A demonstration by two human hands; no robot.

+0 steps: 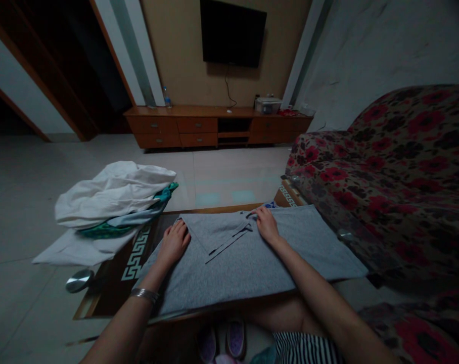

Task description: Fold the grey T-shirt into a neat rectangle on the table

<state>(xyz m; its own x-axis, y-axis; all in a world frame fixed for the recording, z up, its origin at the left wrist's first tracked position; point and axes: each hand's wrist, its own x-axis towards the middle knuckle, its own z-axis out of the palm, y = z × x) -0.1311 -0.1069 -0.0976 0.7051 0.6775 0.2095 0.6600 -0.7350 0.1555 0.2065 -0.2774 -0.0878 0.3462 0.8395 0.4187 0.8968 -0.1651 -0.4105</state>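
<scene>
A grey cloth garment (229,278) lies spread over the low table, with one flap folded over near its far edge and dark-edged slits or cords on it. My left hand (175,241) rests on the garment's far left corner, palm down and fingers stretched out. At the far edge, right of the folded flap, my right hand (266,224) touches the cloth, its fingers bent toward a small dark strip. Whether that strip is pinched between the fingertips is hard to see.
White and green cloths (116,194) are heaped on the table's left end (138,253). A flowered sofa (388,146) stands to the right. Beyond are a wooden TV cabinet (197,124) and a wall television (233,35). Slippers (236,338) sit below.
</scene>
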